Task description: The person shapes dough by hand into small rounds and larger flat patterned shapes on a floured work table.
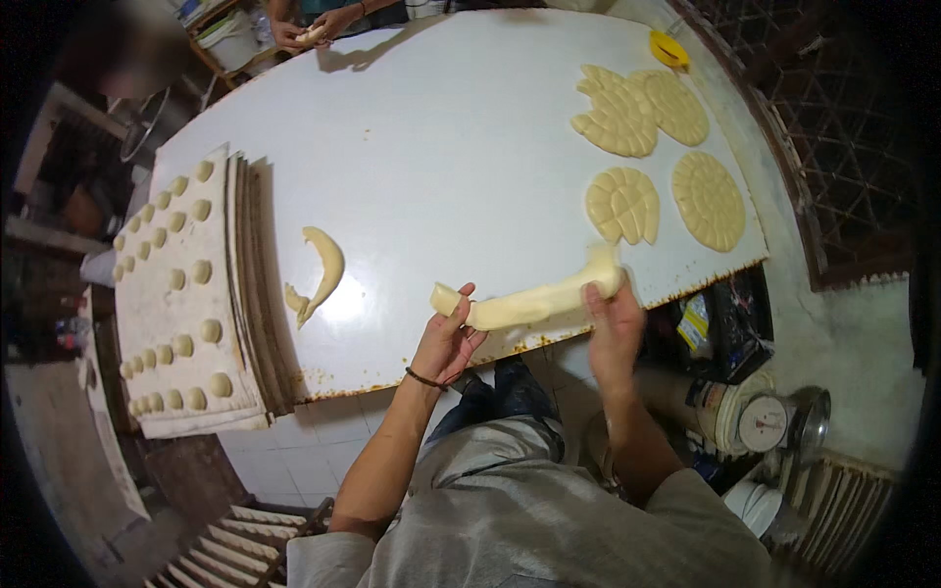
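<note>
The long dough strip (534,306) stretches sideways; pale, smooth.

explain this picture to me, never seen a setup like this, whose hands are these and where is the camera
There is no machine here: a person works with two bare hands. The single picture comes from a wide fisheye camera on that person's head, looking down, so straight edges look bent. The left hand and right hand hold a long strip of pale dough between them. On the white table lie a curved dough piece, four flat scored dough pieces and a small yellow object. At the left, small dough balls sit on a layered stack. Across the table, another person's hands hold something small and pale.
</note>
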{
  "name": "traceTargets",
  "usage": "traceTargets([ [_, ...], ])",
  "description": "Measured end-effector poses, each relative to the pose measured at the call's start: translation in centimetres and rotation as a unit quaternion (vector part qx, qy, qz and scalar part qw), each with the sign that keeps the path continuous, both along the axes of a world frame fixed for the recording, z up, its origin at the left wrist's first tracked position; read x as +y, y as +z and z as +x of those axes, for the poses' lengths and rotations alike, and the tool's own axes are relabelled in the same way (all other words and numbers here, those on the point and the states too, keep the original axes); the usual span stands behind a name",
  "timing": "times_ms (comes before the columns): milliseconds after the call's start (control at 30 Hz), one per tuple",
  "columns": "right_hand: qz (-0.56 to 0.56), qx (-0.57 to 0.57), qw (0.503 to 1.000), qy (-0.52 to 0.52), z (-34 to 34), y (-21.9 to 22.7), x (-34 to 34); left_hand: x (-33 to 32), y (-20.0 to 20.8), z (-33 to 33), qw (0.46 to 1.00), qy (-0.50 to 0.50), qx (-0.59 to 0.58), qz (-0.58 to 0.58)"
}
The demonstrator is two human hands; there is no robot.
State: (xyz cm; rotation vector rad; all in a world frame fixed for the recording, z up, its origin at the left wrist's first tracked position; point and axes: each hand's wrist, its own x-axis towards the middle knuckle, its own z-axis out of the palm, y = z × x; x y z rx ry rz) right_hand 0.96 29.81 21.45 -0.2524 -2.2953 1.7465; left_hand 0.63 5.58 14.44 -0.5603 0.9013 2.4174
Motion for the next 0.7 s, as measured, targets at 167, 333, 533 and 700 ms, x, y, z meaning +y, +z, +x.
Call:
traceTargets([
  [167,-0.289,0.185,0.939,0.005,-5.8,6.7,-4.4,-4.0,-4.4,3.3,0.991,0.101,-0.082,-0.022],
  [333,-0.122,-0.126,0.981,0.078,-13.6,-9.3,2.3,-5.9,-8.5,7.1,0.975,0.088,0.072,-0.189],
  [533,-0.394,-0.400,0.800,0.212,0.1,-14.1,-6.3,-3.0,-1.1,5.2,0.991,0.095,-0.029,-0.087],
  [700,0.008,-0.242,0.965,0.103,-2.4,-16.1,2.4,-7.5,-6.2,2.4,0.888,0.059,0.066,-0.451],
])
